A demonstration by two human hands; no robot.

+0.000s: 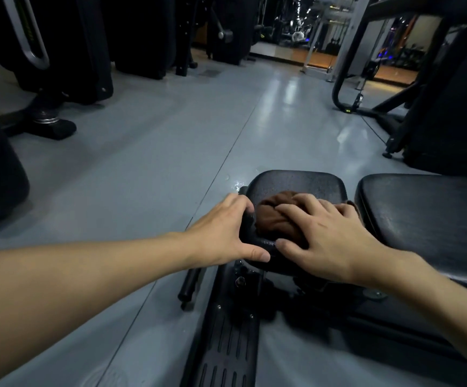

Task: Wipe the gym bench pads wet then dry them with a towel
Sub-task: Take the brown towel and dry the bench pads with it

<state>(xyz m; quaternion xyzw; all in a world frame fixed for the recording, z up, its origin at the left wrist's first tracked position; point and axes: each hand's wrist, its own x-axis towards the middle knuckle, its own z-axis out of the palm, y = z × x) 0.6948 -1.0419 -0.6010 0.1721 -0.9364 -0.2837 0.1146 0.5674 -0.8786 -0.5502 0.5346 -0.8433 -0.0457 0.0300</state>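
Observation:
A small black seat pad (pixel 296 182) of the gym bench sits low in front of me, its surface speckled with water drops. A bunched brown towel (pixel 275 219) lies on it. My right hand (pixel 330 233) presses flat on the towel, fingers spread over it. My left hand (pixel 226 230) grips the pad's left edge, thumb on the near rim. The longer black back pad (pixel 427 213) lies to the right, separated by a narrow gap.
The bench's black frame and ribbed foot plate (pixel 226 344) run toward me below the pad. Water drops (pixel 235 182) lie on the grey floor (pixel 156 163) by the pad. Dark gym machines stand at left (pixel 59 65) and right (pixel 450 107).

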